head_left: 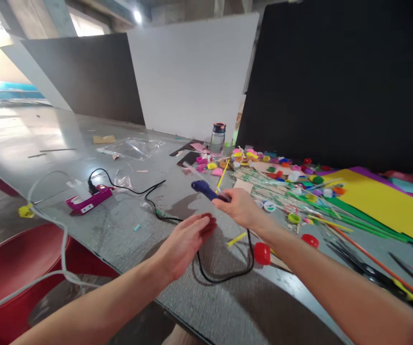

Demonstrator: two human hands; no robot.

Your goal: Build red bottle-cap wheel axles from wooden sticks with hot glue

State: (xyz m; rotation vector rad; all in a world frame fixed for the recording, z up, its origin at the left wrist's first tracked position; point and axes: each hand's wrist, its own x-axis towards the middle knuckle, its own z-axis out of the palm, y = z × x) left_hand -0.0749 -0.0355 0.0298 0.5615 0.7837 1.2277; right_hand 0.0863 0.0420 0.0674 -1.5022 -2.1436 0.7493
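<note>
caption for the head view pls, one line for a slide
Right hand grips a blue glue gun over a grey table strewn with bottle caps; left hand open.

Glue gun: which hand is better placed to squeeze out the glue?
Right. The right hand already grips the blue glue gun above the table. The left hand is open, holds nothing, and sits nearer the black cord.

left hand [187, 242]: bare, no ring or glove | right hand [240, 208]: bare, unadorned | forearms behind hands: uncovered, no sleeves, no watch
</note>
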